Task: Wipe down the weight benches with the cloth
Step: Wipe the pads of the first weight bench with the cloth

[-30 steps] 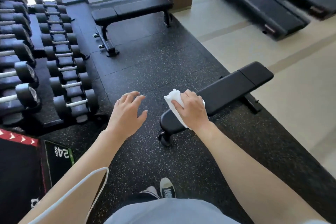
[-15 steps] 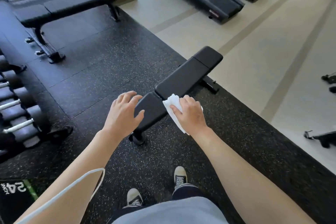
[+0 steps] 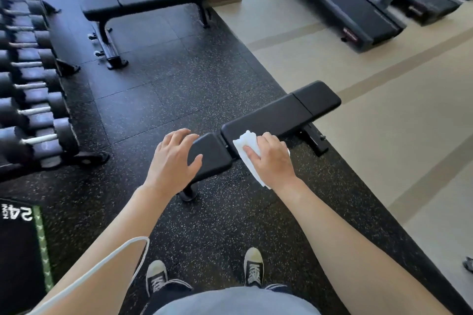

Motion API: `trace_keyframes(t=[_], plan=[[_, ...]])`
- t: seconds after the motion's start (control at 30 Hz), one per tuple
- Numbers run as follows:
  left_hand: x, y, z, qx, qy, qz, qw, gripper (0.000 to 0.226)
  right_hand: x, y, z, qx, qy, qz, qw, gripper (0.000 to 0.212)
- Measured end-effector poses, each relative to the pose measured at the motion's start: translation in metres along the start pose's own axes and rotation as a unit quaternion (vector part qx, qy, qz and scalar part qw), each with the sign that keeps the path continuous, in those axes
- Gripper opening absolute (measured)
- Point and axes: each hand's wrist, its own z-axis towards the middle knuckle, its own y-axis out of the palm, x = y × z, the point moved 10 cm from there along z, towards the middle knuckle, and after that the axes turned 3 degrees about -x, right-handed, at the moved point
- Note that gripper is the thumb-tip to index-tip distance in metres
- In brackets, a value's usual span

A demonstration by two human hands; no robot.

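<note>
Both forearms are bare from the lower edge of the view up to the wrists, with no sleeve, watch or ring showing on the left hand (image 3: 172,161) or the right hand (image 3: 271,158). A thin white cord (image 3: 107,263) loops below the left hand, running along the left forearm. Below and between the hands, at the bottom edge, sits a light grey-blue garment (image 3: 235,300) over the torso, with dark trousers (image 3: 169,291) just beyond it. On the feet are dark low-top sneakers (image 3: 253,267) with pale, yellowed toe caps and white laces.
</note>
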Motion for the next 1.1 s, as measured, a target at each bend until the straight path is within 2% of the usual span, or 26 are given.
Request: trace_keyframes(t=[0.2, 0.4, 0.7, 0.9, 1.1], plan=[[0.015, 0.016, -0.034, 0.019, -0.071, 0.007, 0.997, 0.053, 0.022, 0.014, 0.006, -0.055, -0.053, 0.02, 0.997, 0.039], [-0.023, 0.009, -0.062, 0.041, -0.134, 0.019, 0.99, 0.054, -0.013, 0.045, 0.021, -0.088, -0.099, 0.039, 0.99, 0.04], [-0.111, 0.003, -0.053, 0.032, -0.123, 0.055, 0.99, 0.055, -0.09, 0.097, 0.061, -0.114, -0.165, 0.028, 0.979, 0.037], [-0.171, 0.047, -0.025, -0.011, -0.103, 0.072, 0.992, 0.058, -0.116, 0.167, 0.092, -0.13, -0.177, 0.032, 0.975, 0.038], [-0.231, 0.116, -0.007, 0.016, -0.148, 0.019, 0.989, 0.056, -0.112, 0.261, 0.116, -0.161, -0.182, 0.05, 0.969, 0.035]])
